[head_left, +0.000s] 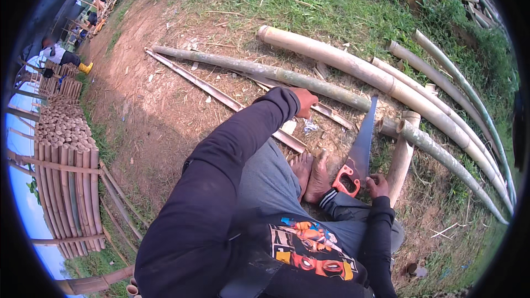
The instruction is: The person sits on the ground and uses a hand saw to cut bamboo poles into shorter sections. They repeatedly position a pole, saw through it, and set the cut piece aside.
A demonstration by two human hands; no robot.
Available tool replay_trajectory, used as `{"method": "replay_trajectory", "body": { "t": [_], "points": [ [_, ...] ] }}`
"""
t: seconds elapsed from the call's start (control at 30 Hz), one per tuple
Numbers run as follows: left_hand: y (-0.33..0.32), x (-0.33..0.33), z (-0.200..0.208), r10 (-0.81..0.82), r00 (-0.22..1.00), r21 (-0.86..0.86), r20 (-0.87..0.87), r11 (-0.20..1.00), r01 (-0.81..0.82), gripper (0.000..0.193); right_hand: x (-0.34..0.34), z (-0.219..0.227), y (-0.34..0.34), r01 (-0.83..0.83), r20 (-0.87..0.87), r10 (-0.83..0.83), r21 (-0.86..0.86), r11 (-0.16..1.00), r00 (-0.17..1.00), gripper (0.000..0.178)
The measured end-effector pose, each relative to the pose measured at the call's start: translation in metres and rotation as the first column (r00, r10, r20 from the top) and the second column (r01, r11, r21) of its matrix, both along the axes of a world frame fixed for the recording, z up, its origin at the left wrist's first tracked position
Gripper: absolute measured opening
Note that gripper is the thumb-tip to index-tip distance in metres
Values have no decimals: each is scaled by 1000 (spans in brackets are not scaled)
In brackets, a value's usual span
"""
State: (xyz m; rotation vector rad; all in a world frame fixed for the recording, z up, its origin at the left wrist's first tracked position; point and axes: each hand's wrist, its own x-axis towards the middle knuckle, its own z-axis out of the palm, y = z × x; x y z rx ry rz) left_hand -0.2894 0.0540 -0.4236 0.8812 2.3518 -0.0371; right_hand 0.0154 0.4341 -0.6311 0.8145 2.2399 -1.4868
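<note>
My left hand [304, 102] hangs past my left knee with its fingers curled down, above split bamboo strips [331, 115]. What it holds, if anything, is hidden. To the right, my right hand [377, 186] is low beside my leg, fingers closed at the heel of a handsaw [361, 143]. The saw has an orange handle and a grey blade whose tip points away from me. A short bamboo piece [402, 168] lies just right of that hand. My bare feet [310, 175] are between the saw and a split bamboo length [215, 92].
A long greenish bamboo pole [265, 70] crosses the ground ahead. Thick bamboo poles [353, 66] curve along the right, with a thinner pole [441, 146] nearer me. Stacked cut bamboo [66, 154] stands within a frame at left. A person in yellow boots [85, 68] is farther back.
</note>
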Motion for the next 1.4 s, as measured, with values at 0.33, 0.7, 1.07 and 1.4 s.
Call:
{"method": "replay_trajectory", "body": {
  "t": [0.33,0.7,1.07,1.4],
  "points": [
    [-88,-56,-36,324,945,-111,-37,939,-326,55,-5,68,-28,-59,-43,71,228,972,997,42],
    [-109,-25,-150,785,363,228,502,285,-931,60,-244,45,-67,-244,-133,568,807,538,812,75],
    [-150,-37,-161,564,-272,185,780,-623,-760,113,-290,71,-73,-458,119,739,846,274,663,60],
    [-184,-18,-207,183,-302,65,936,-930,-363,43,-130,94,-112,-505,-62,775,724,469,629,74]
  ]
}}
